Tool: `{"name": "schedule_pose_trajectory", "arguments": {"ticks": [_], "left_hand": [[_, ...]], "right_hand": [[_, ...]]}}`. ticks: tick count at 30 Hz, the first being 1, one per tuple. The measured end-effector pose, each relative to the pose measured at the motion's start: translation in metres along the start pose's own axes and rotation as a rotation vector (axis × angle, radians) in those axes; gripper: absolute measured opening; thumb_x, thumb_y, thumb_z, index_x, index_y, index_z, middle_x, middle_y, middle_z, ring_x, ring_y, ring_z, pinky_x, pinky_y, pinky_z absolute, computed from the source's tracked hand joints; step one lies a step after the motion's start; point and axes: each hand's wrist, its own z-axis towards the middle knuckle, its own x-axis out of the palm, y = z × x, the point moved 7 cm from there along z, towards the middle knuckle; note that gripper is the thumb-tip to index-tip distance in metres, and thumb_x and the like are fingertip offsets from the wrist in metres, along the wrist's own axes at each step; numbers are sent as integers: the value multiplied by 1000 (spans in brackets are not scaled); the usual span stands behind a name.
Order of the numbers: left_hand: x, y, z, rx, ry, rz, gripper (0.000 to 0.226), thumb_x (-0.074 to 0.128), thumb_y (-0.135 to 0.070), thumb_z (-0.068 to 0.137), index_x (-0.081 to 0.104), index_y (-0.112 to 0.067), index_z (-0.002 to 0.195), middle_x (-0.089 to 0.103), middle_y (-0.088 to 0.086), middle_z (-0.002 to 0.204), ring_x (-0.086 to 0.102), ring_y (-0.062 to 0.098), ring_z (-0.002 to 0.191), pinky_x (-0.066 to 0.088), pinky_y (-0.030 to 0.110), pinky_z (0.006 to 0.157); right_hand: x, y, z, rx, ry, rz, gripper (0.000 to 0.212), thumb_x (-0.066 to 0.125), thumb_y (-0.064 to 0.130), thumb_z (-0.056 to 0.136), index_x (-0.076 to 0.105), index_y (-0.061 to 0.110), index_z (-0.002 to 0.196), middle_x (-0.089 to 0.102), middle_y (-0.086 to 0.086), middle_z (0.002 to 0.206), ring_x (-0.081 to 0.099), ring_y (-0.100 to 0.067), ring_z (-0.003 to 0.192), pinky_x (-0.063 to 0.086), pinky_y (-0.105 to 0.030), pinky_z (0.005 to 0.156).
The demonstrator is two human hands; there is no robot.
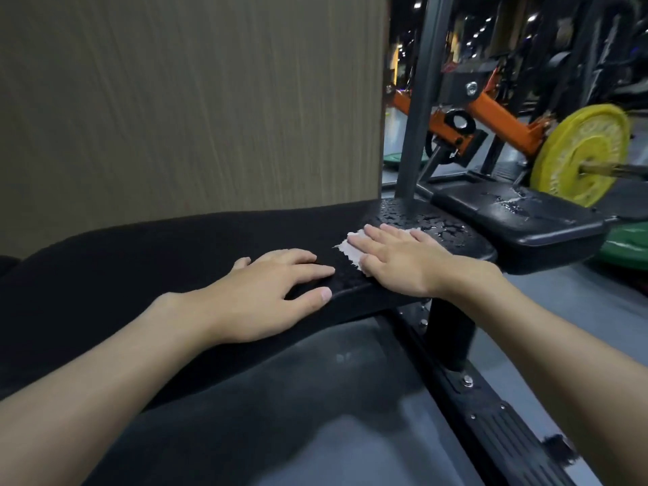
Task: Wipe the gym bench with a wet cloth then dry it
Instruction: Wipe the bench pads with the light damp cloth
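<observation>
Black bench pad [140, 268] is beaded with water at its far end; you're pressing the white cloth [350, 252] under your flat right hand [403, 264], left hand [266, 292] resting spread beside it.

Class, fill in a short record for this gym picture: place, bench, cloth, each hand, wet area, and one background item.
place: gym, beside a wood-grain wall panel
bench: black padded gym bench
cloth: small white cloth, flat on the bench pad
right hand: right hand pressed flat on the cloth, fingers straight
left hand: left hand rests on the bench's near edge, holding nothing
wet area: water droplets on the pad just beyond the cloth
background: round yellow weight plate, far right
</observation>
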Motion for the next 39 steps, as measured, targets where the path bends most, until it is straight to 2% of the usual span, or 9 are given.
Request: {"name": "schedule_pose_trajectory", "arguments": {"ticks": [6,12,19,23,28,32,34,36,39], "left_hand": [[6,-12,14,-60,-56,-12,69,12,-81,76,30,-62,139,24,-30,153,13,7,147,14,57,117],[-1,-3,-2,9,-82,-1,52,25,-68,91,36,-57,141,26,-31,153,19,-4,143,18,43,120],[-16,58,-64,6,-133,-1,47,23,-66,92,46,-56,133,36,-42,137,36,-7,132,30,43,114],[-24,105,-115,-58,-170,13,44,25,-57,96,49,-52,133,38,-37,138,39,-5,130,32,44,111],[-31,169,-173,-135,-217,30,38,30,-41,102,50,-48,134,40,-32,140,37,-1,131,30,37,106],[-36,202,-206,-176,-262,17,38,33,-31,102,54,-43,131,44,-27,139,39,3,131,31,41,110],[-39,215,-222,-199,-278,-12,38,29,-41,101,58,-43,124,48,-27,135,42,4,129,32,41,109],[-43,228,-237,-233,-307,-121,53,18,-62,93,62,-42,115,53,-26,125,46,4,123,34,40,107],[-46,247,-257,-264,-373,-271,73,10,-77,82,64,-37,109,59,-21,115,53,5,114,38,43,105]], "right_hand": [[-9,-79,-21,109,-102,-12,53,18,42,103,12,43,155,7,8,167,4,-15,153,7,-47,122],[3,-75,-46,217,-302,64,51,19,37,102,25,37,152,20,7,164,10,-16,151,4,-51,121],[15,42,-50,109,-294,9,47,17,37,104,28,32,150,25,5,161,14,-18,149,5,-54,119],[20,130,-45,31,-222,13,48,17,36,106,26,31,152,21,7,163,13,-18,150,7,-53,119],[25,212,-46,-31,-203,-73,45,20,32,106,32,25,149,34,3,155,24,-20,144,17,-49,116],[34,273,-47,-125,-175,-115,47,17,35,105,26,26,151,30,2,157,22,-21,144,16,-50,117],[40,305,-47,-175,-156,-118,51,14,38,105,19,27,155,20,5,163,14,-19,149,12,-51,119],[47,338,-47,-225,-166,-135,53,13,41,105,14,27,156,14,5,165,10,-19,151,11,-53,119],[56,393,-49,-331,-292,-199,60,7,43,100,25,21,153,28,0,160,24,-25,146,21,-59,113]]}}
